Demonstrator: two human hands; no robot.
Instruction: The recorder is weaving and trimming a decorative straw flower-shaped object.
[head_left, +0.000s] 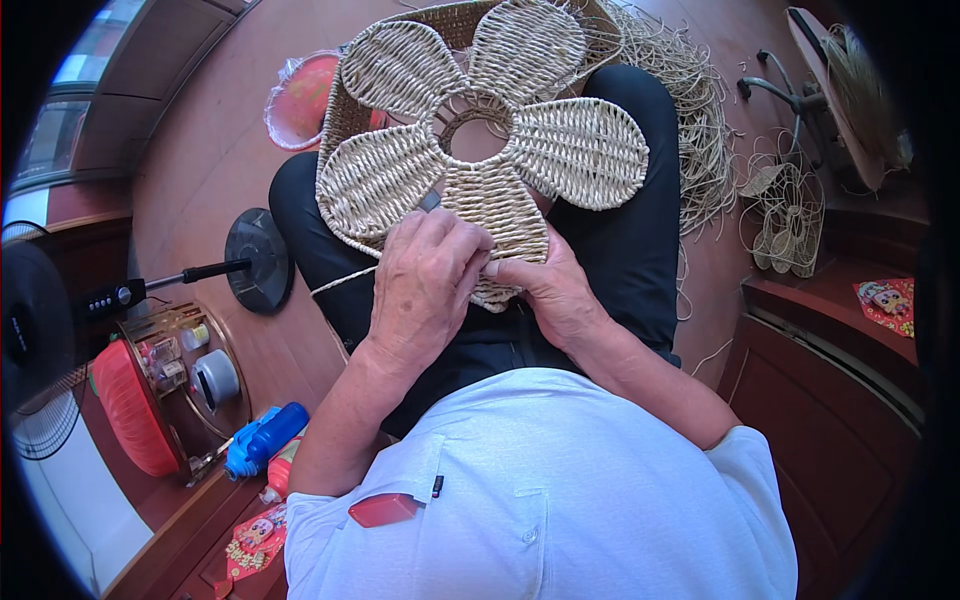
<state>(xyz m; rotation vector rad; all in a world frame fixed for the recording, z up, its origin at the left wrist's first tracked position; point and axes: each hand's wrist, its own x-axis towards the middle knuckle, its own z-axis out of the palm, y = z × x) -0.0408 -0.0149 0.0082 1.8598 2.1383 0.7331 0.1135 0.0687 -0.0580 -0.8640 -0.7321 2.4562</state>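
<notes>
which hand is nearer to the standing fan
Left. The left hand is right of the standing fan, over the left side of the bottom petal; the right hand, at the petal's right edge, is farther away.

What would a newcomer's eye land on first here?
The big woven flower at top centre, over the dark trousers, with left hand and right hand at its nearest petal. Next, the tangled cord heap at upper right, then the black fan at far left.
</notes>
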